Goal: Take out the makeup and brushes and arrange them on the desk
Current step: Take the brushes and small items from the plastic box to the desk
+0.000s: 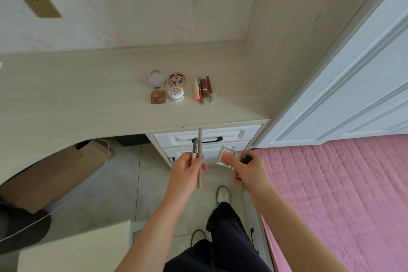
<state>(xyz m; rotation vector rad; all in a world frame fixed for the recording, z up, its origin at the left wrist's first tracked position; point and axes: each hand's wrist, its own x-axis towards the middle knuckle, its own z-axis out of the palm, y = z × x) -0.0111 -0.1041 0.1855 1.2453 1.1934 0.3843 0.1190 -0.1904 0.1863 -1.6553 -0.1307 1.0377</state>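
Note:
My left hand [187,172] grips two thin grey makeup pencils [199,146], held upright in front of the drawers. My right hand [245,168] holds a small clear square compact [224,155] plus a small dark item [247,159]. On the pale desk [88,99] lie a round mirror compact [156,79], a patterned round compact [176,79], a brown square palette [158,97], a white round jar [176,93], and a row of lipsticks and pencils [203,89].
White drawers [229,134] with a dark handle sit under the desk's right end. A pink quilted bed [342,194] lies at the right, a cardboard box [66,170] under the desk, a white cabinet door [364,73] at the upper right.

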